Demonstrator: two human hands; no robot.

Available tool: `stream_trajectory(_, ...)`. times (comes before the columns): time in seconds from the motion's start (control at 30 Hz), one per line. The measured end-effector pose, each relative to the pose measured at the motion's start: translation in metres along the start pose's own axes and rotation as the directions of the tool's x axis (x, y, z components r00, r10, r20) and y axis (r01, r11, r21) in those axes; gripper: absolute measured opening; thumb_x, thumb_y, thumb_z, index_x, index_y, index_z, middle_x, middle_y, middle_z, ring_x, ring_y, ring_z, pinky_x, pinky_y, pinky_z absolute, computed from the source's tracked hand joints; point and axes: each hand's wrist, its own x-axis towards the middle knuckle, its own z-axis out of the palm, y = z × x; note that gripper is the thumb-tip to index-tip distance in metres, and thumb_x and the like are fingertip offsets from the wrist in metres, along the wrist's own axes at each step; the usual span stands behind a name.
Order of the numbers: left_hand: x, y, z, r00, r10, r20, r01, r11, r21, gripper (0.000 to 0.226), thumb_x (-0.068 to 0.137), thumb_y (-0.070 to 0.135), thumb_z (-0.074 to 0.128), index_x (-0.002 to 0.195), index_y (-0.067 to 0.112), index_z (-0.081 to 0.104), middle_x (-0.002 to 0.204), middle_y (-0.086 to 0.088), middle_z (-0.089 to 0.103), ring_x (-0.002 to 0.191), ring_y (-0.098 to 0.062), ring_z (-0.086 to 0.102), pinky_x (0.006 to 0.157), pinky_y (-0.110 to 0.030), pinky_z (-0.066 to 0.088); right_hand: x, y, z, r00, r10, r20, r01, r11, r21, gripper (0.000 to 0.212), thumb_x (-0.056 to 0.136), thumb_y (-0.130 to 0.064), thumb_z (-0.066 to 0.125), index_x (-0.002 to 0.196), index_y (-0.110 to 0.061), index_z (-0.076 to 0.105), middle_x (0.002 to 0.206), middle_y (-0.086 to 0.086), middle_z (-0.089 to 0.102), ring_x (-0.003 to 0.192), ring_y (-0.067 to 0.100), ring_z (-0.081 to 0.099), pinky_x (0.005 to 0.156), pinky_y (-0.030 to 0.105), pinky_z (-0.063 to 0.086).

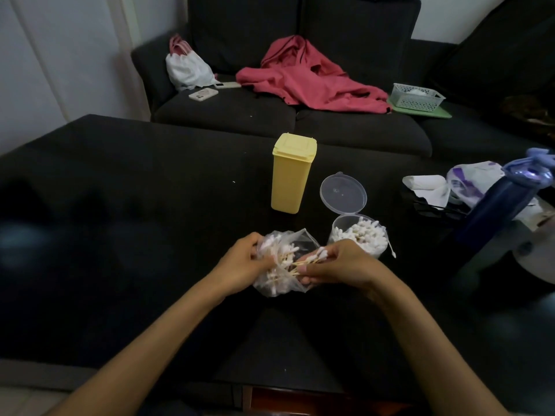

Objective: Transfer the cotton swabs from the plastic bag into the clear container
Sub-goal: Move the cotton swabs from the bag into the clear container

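A crumpled clear plastic bag (300, 244) full of wooden-stick cotton swabs (277, 259) lies on the black table in front of me. My left hand (240, 265) grips the bag's left side. My right hand (339, 264) pinches a small bunch of swabs (312, 258) drawn partly out of the bag's opening. Just behind my right hand stands the clear round container (359, 235), its hinged lid (343, 192) tipped open and many swabs upright inside. One loose swab (391, 249) leans on the container's right side.
A yellow lidded box (291, 174) stands behind the bag. A dark blue bottle (504, 199) and white wrappers (450, 187) crowd the table's right side. The dark sofa behind holds a red garment (303, 79), a white bag (187, 66) and a basket (417, 96).
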Motion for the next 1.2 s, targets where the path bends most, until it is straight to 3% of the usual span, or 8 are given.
stream_trajectory(0.13, -0.001, 0.003, -0.002, 0.997, 0.081, -0.019, -0.077, 0.985, 0.156, 0.016, 0.089, 0.02, 0.06, 0.101, 0.029, 0.054, 0.101, 0.002, 0.065, 0.09, -0.013, 0.066, 0.082, -0.041, 0.056, -0.002, 0.0, -0.009, 0.998, -0.022, -0.052, 0.026, 0.998, 0.063, 0.017, 0.078, -0.005, 0.069, 0.095, -0.002, 0.067, 0.08, 0.006, 0.074, 0.071, 0.01, 0.072, 0.056, 0.014, 0.053)
stream_trajectory(0.43, 0.002, 0.006, -0.001, 0.988, -0.153, 0.016, 0.154, 0.984, -0.091, 0.036, 0.089, 0.018, 0.059, 0.123, 0.015, 0.046, 0.106, -0.003, 0.063, 0.094, -0.014, 0.064, 0.08, -0.028, 0.053, 0.0, 0.004, -0.008, 0.966, -0.228, -0.118, 0.215, 0.969, -0.118, 0.006, 0.082, -0.013, 0.069, 0.086, -0.018, 0.069, 0.08, 0.001, 0.074, 0.074, 0.005, 0.071, 0.066, 0.016, 0.054)
stream_trajectory(0.6, 0.007, -0.002, -0.004, 0.98, -0.185, -0.078, 0.196, 0.963, 0.186, 0.041, 0.087, 0.032, 0.059, 0.124, 0.021, 0.044, 0.111, -0.003, 0.06, 0.097, -0.018, 0.063, 0.091, -0.042, 0.052, -0.001, 0.006, -0.016, 0.935, -0.31, -0.17, 0.289, 0.947, -0.139, 0.009, 0.083, -0.011, 0.066, 0.088, -0.017, 0.071, 0.082, -0.001, 0.074, 0.077, 0.004, 0.07, 0.063, 0.012, 0.051)
stream_trajectory(0.73, 0.008, -0.001, -0.001, 0.974, -0.168, -0.153, 0.211, 0.918, 0.335, 0.045, 0.087, 0.046, 0.057, 0.122, 0.021, 0.046, 0.103, 0.003, 0.057, 0.089, -0.013, 0.059, 0.084, -0.035, 0.052, -0.001, 0.005, -0.018, 0.893, -0.387, -0.229, 0.372, 0.922, -0.107, 0.009, 0.084, -0.011, 0.066, 0.088, -0.017, 0.071, 0.074, -0.007, 0.072, 0.071, -0.003, 0.067, 0.057, 0.006, 0.047)
stream_trajectory(0.9, -0.002, 0.004, -0.004, 0.96, -0.07, -0.272, 0.23, 0.751, 0.619, 0.067, 0.081, 0.077, 0.033, 0.105, 0.018, 0.053, 0.098, 0.001, 0.06, 0.083, -0.012, 0.057, 0.071, -0.03, 0.044, -0.001, 0.004, -0.028, 0.864, -0.404, -0.301, 0.439, 0.896, 0.058, 0.014, 0.081, -0.012, 0.069, 0.095, -0.012, 0.072, 0.083, -0.001, 0.075, 0.076, 0.006, 0.07, 0.061, 0.011, 0.051)
stream_trajectory(1.0, -0.005, 0.01, -0.009, 0.908, 0.157, -0.389, 0.226, 0.597, 0.77, 0.076, 0.08, 0.079, 0.02, 0.11, 0.019, 0.058, 0.11, -0.003, 0.06, 0.096, -0.016, 0.057, 0.08, -0.033, 0.046, -0.001, 0.004, -0.04, 0.867, -0.346, -0.358, 0.429, 0.885, 0.183, 0.014, 0.079, -0.014, 0.07, 0.093, -0.013, 0.072, 0.084, 0.003, 0.075, 0.079, 0.01, 0.071, 0.069, 0.017, 0.054)
stream_trajectory(1.1, -0.005, 0.03, -0.009, 0.823, 0.364, -0.437, 0.071, 0.696, 0.714, 0.052, 0.093, 0.06, 0.023, 0.112, 0.025, 0.057, 0.11, 0.003, 0.058, 0.093, -0.007, 0.054, 0.071, -0.024, 0.042, -0.002, 0.003, -0.049, 0.87, -0.328, -0.367, 0.448, 0.837, 0.314, 0.012, 0.078, -0.013, 0.07, 0.09, -0.013, 0.072, 0.085, 0.007, 0.075, 0.077, 0.01, 0.069, 0.07, 0.018, 0.054)
stream_trajectory(1.2, 0.011, 0.06, 0.011, 0.927, 0.203, -0.317, -0.094, 0.94, 0.328, 0.05, 0.098, 0.05, 0.02, 0.099, 0.023, 0.062, 0.09, 0.004, 0.065, 0.074, -0.002, 0.058, 0.065, -0.02, 0.042, -0.002, 0.002, -0.056, 0.867, -0.346, -0.358, 0.48, 0.771, 0.419, 0.021, 0.072, -0.016, 0.072, 0.092, -0.01, 0.072, 0.087, 0.007, 0.074, 0.074, 0.007, 0.068, 0.065, 0.014, 0.053)
